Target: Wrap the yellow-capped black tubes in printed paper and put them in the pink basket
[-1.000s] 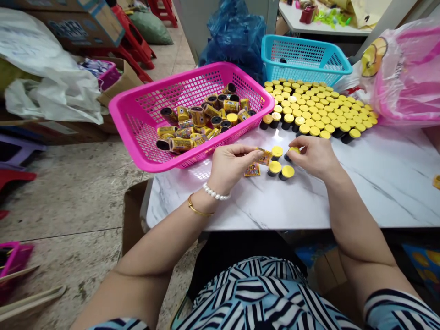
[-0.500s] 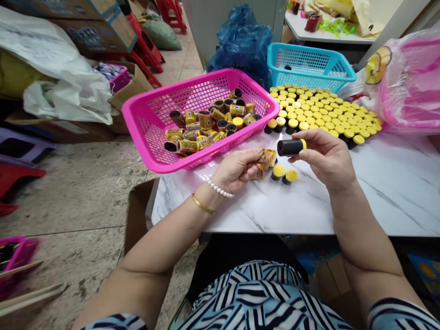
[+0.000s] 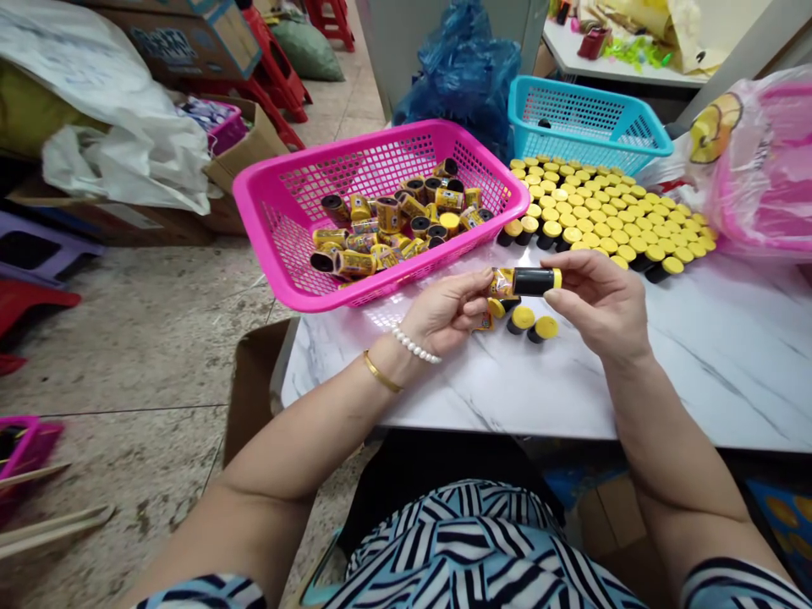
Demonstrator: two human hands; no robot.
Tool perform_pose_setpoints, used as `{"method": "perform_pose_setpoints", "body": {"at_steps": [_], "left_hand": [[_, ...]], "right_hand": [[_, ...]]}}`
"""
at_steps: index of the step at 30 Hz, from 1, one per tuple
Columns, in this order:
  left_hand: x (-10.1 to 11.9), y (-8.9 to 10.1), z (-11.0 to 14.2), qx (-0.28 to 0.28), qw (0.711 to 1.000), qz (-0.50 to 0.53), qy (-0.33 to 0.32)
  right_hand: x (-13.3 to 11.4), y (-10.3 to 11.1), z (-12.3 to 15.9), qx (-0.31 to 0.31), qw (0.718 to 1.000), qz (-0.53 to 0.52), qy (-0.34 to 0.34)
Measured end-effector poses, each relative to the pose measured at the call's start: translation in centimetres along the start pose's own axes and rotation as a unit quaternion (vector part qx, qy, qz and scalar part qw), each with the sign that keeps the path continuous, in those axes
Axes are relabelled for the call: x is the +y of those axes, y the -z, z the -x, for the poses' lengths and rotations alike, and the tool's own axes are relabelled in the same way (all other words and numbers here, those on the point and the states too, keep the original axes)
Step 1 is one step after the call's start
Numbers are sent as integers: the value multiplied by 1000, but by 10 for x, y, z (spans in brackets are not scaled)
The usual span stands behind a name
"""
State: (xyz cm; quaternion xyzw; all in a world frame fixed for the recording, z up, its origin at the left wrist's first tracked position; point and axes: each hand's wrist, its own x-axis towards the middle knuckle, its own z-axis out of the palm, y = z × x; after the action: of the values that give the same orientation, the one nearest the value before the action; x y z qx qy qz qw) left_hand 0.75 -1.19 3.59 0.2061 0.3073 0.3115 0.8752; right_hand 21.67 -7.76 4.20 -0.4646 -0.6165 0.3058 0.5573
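Note:
Between finger and thumb of my right hand [image 3: 602,300] lies a black cylinder with a yellow cap [image 3: 534,282], held sideways with the cap to the right. My left hand [image 3: 447,311] pinches a printed yellow wrapper sleeve [image 3: 502,281], whose right end meets the cylinder's uncapped end. How far the sleeve goes over the cylinder I cannot tell. Beneath my hands, a few capped black cylinders [image 3: 523,319] are on the table, and another printed sleeve [image 3: 484,322] shows partly behind my left fingers.
A pink basket [image 3: 279,279] with several wrapped cylinders stands left on the marble-patterned table [image 3: 729,355]. Rows of yellow-capped cylinders [image 3: 609,211] fill the back right, before a blue basket [image 3: 589,93]. A pink item in clear plastic [image 3: 774,169] stands far right; a blue plastic bag [image 3: 466,76] is behind.
The sleeve and the cylinder, apart half a second ago, now meet end to end. The cylinder has turned slightly, and the camera view has shifted a little.

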Motion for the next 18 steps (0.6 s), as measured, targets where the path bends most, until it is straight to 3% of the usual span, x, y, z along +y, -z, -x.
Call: {"method": "perform_pose_setpoints", "body": {"at_steps": [11,18], "left_hand": [[0,-1,1,-13,999,18,-29],[-2,-2,3,-14,999,-4,-32]], "right_hand": [[-1,-3,2,40,999,15,8],[-2,-8,6,19,1000,17,12]]}}
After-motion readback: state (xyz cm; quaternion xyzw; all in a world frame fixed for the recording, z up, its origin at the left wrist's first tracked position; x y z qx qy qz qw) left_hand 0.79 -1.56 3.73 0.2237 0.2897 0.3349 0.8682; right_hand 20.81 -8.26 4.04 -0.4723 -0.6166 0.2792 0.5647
